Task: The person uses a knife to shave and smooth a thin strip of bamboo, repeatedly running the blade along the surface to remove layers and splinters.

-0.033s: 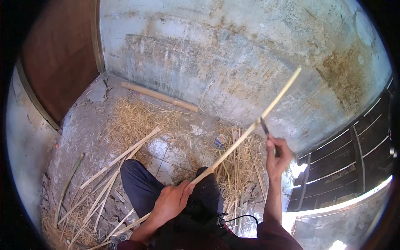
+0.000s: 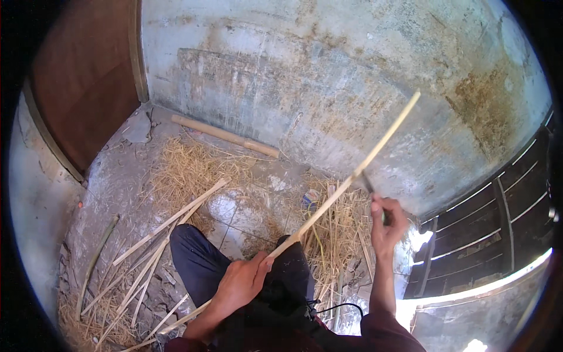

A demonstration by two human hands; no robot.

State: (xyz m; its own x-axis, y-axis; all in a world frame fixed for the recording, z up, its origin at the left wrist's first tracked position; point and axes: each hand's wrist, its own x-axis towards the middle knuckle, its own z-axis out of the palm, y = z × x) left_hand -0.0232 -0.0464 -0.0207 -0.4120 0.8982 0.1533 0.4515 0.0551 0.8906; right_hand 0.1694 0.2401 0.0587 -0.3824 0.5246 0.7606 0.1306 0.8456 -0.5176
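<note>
A long pale bamboo strip slants from my lap up to the right, its far end raised in front of the wall. My left hand is closed around its lower part, over my dark-trousered legs. My right hand pinches the handle of a small knife, mostly hidden by the fingers. The knife's dark, slightly blurred blade meets the strip's right side a little beyond its middle. Behind my left wrist another pale length shows at the lower left; whether it is the same strip is hidden.
Several split bamboo strips lie on the left floor beside a greenish stick. Straw-like shavings cover much of the floor. A thick bamboo pole rests along the stained wall. Dark slats stand at the right.
My right hand and the knife have shifted slightly left and down along the strip. The strip's far end has tipped slightly left. My left hand keeps its grip.
</note>
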